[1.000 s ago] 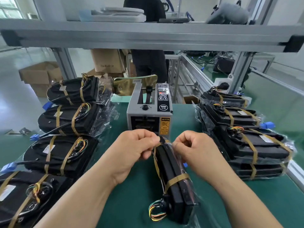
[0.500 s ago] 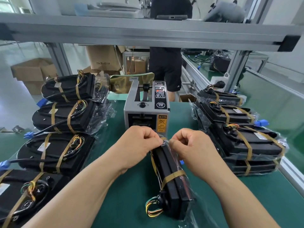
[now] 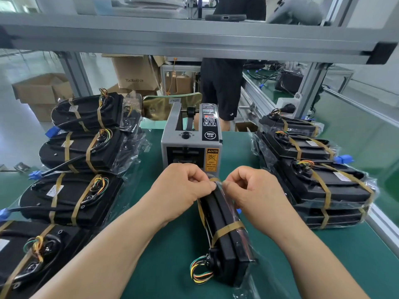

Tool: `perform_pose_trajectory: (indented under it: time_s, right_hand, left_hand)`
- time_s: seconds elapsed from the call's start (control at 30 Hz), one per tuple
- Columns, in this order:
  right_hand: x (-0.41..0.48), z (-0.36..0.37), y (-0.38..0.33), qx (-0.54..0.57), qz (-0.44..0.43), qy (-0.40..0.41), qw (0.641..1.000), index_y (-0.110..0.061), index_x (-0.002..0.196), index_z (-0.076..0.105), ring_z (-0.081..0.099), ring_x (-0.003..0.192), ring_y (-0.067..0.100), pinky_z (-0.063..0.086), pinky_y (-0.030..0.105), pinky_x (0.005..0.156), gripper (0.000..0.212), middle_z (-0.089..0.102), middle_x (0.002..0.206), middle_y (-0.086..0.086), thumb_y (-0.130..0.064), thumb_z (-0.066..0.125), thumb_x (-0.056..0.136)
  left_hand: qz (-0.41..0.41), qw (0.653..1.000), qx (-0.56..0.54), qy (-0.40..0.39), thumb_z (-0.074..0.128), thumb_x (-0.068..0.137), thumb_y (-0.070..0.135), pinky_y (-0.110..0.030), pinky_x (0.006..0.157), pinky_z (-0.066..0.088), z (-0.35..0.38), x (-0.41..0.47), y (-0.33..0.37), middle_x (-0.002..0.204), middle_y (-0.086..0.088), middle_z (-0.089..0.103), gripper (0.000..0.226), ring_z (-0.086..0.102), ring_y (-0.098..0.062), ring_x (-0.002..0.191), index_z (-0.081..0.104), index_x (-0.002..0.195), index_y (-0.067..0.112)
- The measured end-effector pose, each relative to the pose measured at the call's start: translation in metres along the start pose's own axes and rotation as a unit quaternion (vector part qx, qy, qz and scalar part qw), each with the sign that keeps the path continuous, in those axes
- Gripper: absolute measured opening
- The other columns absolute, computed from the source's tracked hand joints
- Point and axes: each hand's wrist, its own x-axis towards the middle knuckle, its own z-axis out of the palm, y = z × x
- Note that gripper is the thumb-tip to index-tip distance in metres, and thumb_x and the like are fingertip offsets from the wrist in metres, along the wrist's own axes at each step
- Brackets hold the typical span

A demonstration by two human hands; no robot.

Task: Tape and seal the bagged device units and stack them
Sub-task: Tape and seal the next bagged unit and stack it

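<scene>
Centre frame: I see both hands on one bagged unit (image 3: 224,236), which stands on its edge on the green mat (image 3: 164,268) and runs from lower centre up toward the tape dispenser (image 3: 190,145). Left hand (image 3: 183,187) is curled, thumb and forefinger pinching the clear bag (image 3: 246,277) at the unit's far end. Right hand (image 3: 252,190) does the same from the other side, fingers curled, and the fingertips of the two hands nearly meet over that end. A tan tape band (image 3: 227,230) wraps the unit mid-body, and there is another strip at the far end under the fingers (mostly hidden). Coloured wires (image 3: 197,270) loop out at the near end, lower centre.

The dispenser is grey, just behind the hands, with a yellow caution label on its front.

Left of frame: a row of taped units (image 3: 71,197) lying flat, running from lower left to upper left. Right of frame: a stack of taped units (image 3: 323,188), in layers, with further ones behind it.

Top: an aluminium shelf rail (image 3: 194,37) spans the frame. Behind it, a person in dark shorts (image 3: 220,89) stands upper centre, with cardboard boxes (image 3: 136,72) upper left.
</scene>
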Motion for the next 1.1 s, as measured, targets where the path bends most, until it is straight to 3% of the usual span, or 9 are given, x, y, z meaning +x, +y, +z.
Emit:
perform_pose_trajectory:
  time_s: [0.13, 0.23, 0.37, 0.47, 0.67, 0.9, 1.1]
  right_hand:
    - [-0.003, 0.001, -0.004, -0.069, -0.034, 0.018, 0.997, -0.019, 0.071, 0.062, 0.056, 0.062, 0.013, 0.046, 0.032, 0.061, 0.017, 0.062, 0.063, -0.005, -0.023, 0.065, 0.087]
    - [-0.007, 0.003, -0.012, -0.162, -0.094, 0.046, 0.981, -0.018, 0.077, 0.057, 0.058, 0.077, 0.023, 0.047, 0.038, 0.071, 0.015, 0.064, 0.078, -0.004, -0.023, 0.060, 0.092]
    - [-0.010, 0.003, -0.020, -0.224, -0.151, 0.049, 0.962, -0.020, 0.083, 0.051, 0.058, 0.078, 0.029, 0.042, 0.039, 0.068, 0.015, 0.062, 0.086, 0.001, -0.024, 0.054, 0.097]
    - [-0.010, 0.001, -0.021, -0.254, -0.164, 0.035, 0.953, -0.015, 0.089, 0.056, 0.059, 0.079, 0.030, 0.041, 0.038, 0.068, 0.015, 0.061, 0.089, 0.002, -0.024, 0.051, 0.099]
    - [-0.009, -0.001, -0.020, -0.265, -0.163, 0.021, 0.950, -0.016, 0.091, 0.055, 0.058, 0.082, 0.026, 0.043, 0.037, 0.071, 0.016, 0.059, 0.090, -0.001, -0.026, 0.046, 0.100]
    - [-0.011, 0.003, -0.019, -0.229, -0.169, 0.038, 0.958, -0.016, 0.083, 0.053, 0.056, 0.074, 0.031, 0.044, 0.043, 0.066, 0.015, 0.059, 0.082, 0.002, -0.021, 0.055, 0.097]
    - [-0.013, 0.003, -0.014, -0.216, -0.137, 0.052, 0.965, -0.011, 0.080, 0.056, 0.056, 0.074, 0.027, 0.045, 0.044, 0.068, 0.017, 0.061, 0.079, 0.003, -0.017, 0.057, 0.096]
  left_hand:
    - [-0.068, 0.995, -0.070, 0.015, 0.084, 0.075, 0.023, -0.014, 0.046, 0.039, 0.004, 0.005, -0.002, 0.053, 0.014, 0.053, 0.028, 0.046, 0.003, 0.044, 0.060, 0.090, 0.018]
    - [-0.116, 0.987, -0.113, 0.003, 0.083, 0.074, 0.023, -0.022, 0.049, 0.033, 0.010, 0.008, -0.003, 0.045, 0.016, 0.049, 0.025, 0.040, -0.001, 0.041, 0.058, 0.078, 0.020]
    - [-0.131, 0.984, -0.124, -0.002, 0.083, 0.064, 0.034, -0.024, 0.047, 0.028, 0.013, 0.007, -0.002, 0.042, 0.016, 0.044, 0.029, 0.035, -0.001, 0.036, 0.057, 0.068, 0.024]
    - [-0.123, 0.986, -0.114, 0.004, 0.082, 0.073, 0.030, -0.024, 0.046, 0.027, 0.015, 0.008, -0.002, 0.040, 0.018, 0.044, 0.028, 0.036, 0.000, 0.035, 0.056, 0.068, 0.023]
    - [-0.107, 0.987, -0.122, 0.016, 0.077, 0.080, 0.025, -0.013, 0.038, 0.027, 0.018, 0.007, -0.003, 0.040, 0.020, 0.044, 0.025, 0.039, 0.001, 0.033, 0.057, 0.065, 0.023]
    - [-0.184, 0.965, -0.188, -0.003, 0.068, 0.082, 0.016, -0.018, 0.043, 0.026, 0.018, 0.011, 0.005, 0.041, 0.013, 0.040, 0.018, 0.028, -0.005, 0.033, 0.056, 0.070, 0.023]
    - [-0.174, 0.967, -0.182, -0.044, 0.076, 0.076, 0.024, -0.018, 0.045, 0.030, 0.021, 0.003, 0.003, 0.056, 0.012, 0.051, 0.021, 0.039, -0.003, 0.040, 0.056, 0.082, 0.028]
